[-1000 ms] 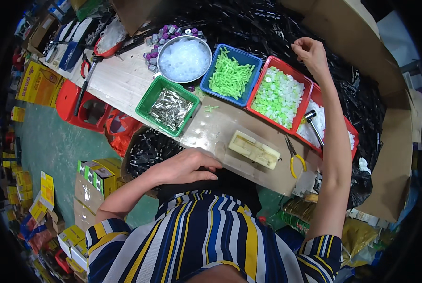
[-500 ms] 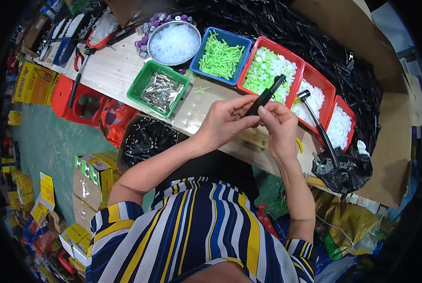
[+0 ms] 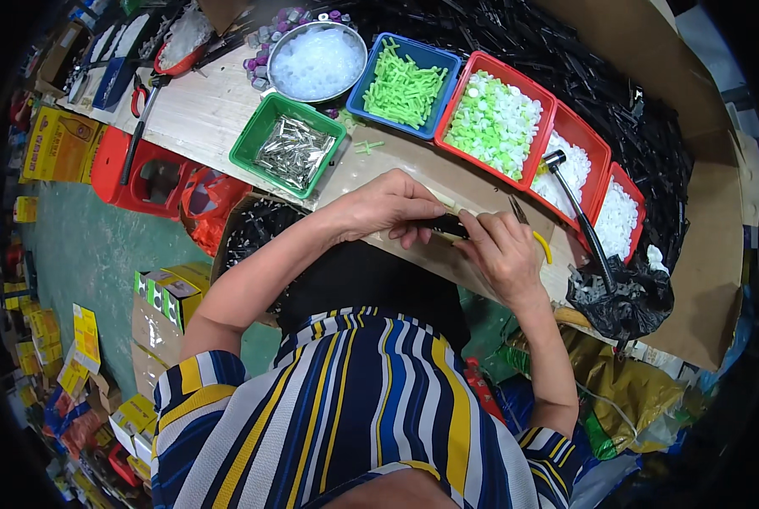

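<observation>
A slim black plastic piece (image 3: pixel 449 224) lies level between my hands, low over the near edge of the bench. My left hand (image 3: pixel 394 208) is closed on its left end, thumb along the top. The fingers of my right hand (image 3: pixel 502 253) grip its right end and cover much of it. Right beside my right hand rest pliers (image 3: pixel 546 247) with a yellow handle, partly hidden by the fingers. A hammer (image 3: pixel 581 209) with a black handle leans across the red bins to the right.
Beyond my hands stand a green bin (image 3: pixel 265 181) of metal pieces, a blue bin (image 3: pixel 388 124) of green plastic pieces and red bins (image 3: pixel 484 165) of small green and white parts. A metal bowl (image 3: pixel 271 85) sits behind. A black bag (image 3: pixel 625 301) hangs at the right edge.
Both hands have come down toward me, away from the red bin. The black piece has turned from slanting upward to nearly level. The pliers beside my right hand show more now.
</observation>
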A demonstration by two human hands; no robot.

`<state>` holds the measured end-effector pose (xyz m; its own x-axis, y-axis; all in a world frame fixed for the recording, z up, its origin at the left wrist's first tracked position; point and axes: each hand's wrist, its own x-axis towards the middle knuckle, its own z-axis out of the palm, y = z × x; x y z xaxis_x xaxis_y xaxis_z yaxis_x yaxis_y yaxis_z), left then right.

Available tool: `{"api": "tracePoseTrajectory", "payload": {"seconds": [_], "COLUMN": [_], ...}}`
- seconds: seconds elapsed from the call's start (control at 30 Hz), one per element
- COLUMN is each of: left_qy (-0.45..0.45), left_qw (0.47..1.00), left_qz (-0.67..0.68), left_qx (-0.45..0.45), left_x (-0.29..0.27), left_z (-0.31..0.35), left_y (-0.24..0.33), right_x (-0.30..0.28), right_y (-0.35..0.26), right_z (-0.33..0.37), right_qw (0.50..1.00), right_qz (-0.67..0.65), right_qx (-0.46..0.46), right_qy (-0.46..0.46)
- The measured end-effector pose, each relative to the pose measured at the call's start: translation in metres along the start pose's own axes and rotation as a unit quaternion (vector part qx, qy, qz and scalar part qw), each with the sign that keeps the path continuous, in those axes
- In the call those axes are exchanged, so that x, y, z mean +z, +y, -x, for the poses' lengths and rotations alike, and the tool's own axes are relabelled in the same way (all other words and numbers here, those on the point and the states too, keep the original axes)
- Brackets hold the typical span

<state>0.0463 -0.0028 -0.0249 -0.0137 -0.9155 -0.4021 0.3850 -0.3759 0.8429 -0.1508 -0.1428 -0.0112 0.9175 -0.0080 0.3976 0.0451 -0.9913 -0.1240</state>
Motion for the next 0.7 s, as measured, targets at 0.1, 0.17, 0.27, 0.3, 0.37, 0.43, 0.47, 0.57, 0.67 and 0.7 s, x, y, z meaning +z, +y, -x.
{"api": "tracePoseTrajectory", "payload": {"seconds": [0.1, 0.17, 0.27, 0.3, 0.37, 0.43, 0.47, 0.57, 0.67, 0.7], "left_qy": [0.104, 0.206, 0.302, 0.317, 0.313, 0.311, 0.310, 0.300, 0.293, 0.291], "left_qw": [0.975, 0.883, 0.727, 0.722, 0.720, 0.714, 0.714, 0.727, 0.729, 0.735], "left_qz": [-0.191, -0.379, -0.533, -0.530, -0.537, -0.544, -0.545, -0.541, -0.545, -0.542], "left_qx": [0.051, 0.187, 0.312, 0.314, 0.308, 0.313, 0.312, 0.298, 0.293, 0.285], "left_x": [0.002, 0.001, 0.001, 0.002, 0.003, 0.001, 0.000, -0.001, 0.000, 0.001], "left_z": [0.001, 0.006, 0.017, 0.021, 0.025, 0.025, 0.025, 0.026, 0.025, 0.025], "left_y": [-0.005, -0.013, -0.017, -0.015, -0.017, -0.019, -0.019, -0.020, -0.021, -0.021], "right_x": [0.011, 0.015, 0.020, 0.019, 0.011, 0.005, 0.002, -0.004, -0.004, -0.003], "right_y": [0.002, 0.005, 0.009, 0.008, 0.004, 0.005, 0.006, 0.012, 0.015, 0.015], "right_z": [0.003, 0.003, 0.002, 0.000, -0.005, -0.011, -0.013, -0.014, -0.016, -0.016], "right_qw": [0.999, 0.994, 0.987, 0.987, 0.983, 0.982, 0.980, 0.974, 0.972, 0.972], "right_qz": [-0.047, -0.077, -0.111, -0.115, -0.126, -0.121, -0.114, -0.085, -0.103, -0.103], "right_qx": [0.019, 0.073, 0.111, 0.110, 0.117, 0.118, 0.119, 0.118, 0.115, 0.116], "right_qy": [-0.013, -0.026, -0.024, -0.020, -0.058, -0.086, -0.115, -0.176, -0.179, -0.179]}}
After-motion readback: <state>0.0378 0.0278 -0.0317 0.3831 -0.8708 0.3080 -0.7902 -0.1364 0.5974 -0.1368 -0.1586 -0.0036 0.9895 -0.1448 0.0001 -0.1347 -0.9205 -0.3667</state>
